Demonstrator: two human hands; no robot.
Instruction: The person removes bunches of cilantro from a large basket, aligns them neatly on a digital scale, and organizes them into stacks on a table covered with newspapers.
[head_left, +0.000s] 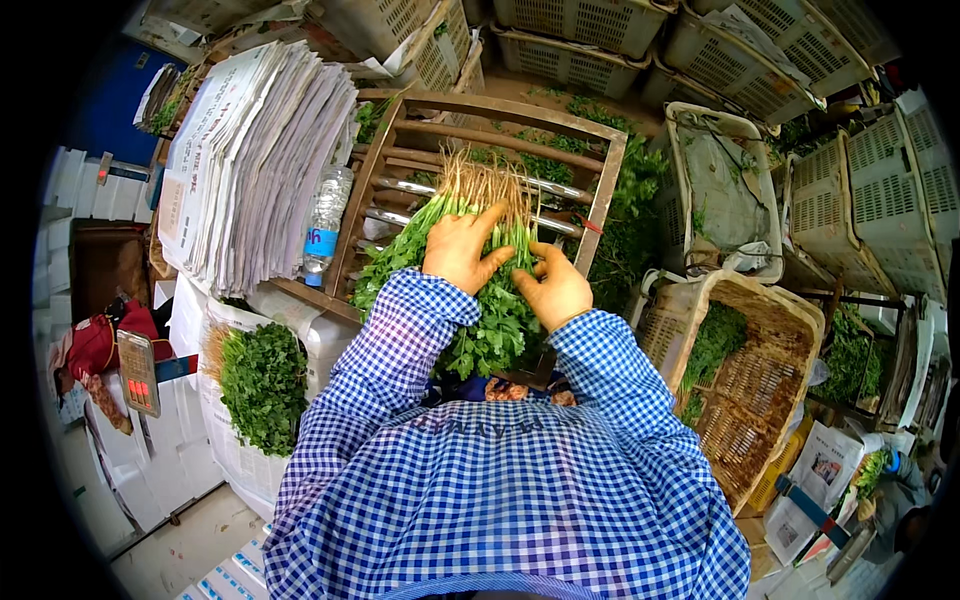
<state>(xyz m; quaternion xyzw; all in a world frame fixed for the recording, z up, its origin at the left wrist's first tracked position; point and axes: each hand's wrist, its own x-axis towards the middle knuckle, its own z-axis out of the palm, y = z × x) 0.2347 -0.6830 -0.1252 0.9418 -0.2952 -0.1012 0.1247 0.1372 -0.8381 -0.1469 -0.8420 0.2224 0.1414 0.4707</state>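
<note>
A loose bunch of coriander (480, 341) lies across a slatted rack, its pale roots (487, 176) pointing away from me and its leaves towards my body. My left hand (466, 247) rests on top of the stems, index finger stretched towards the roots and thumb spread to the right. At the bunch's right edge, my right hand (553, 285) has its thumb and fingers curled around some stems. The rack (499, 110) has a wooden frame with wood and shiny metal bars. Leaves hide part of it.
Left of the rack stand a stack of newspapers (255, 165) and a plastic bottle (322, 225). Another coriander bunch (266, 386) lies on newspaper near a digital scale display (138, 375). To the right are a tilted plastic crate (765, 397) holding greens and an upright crate (724, 195). Another person (904, 495) is at lower right.
</note>
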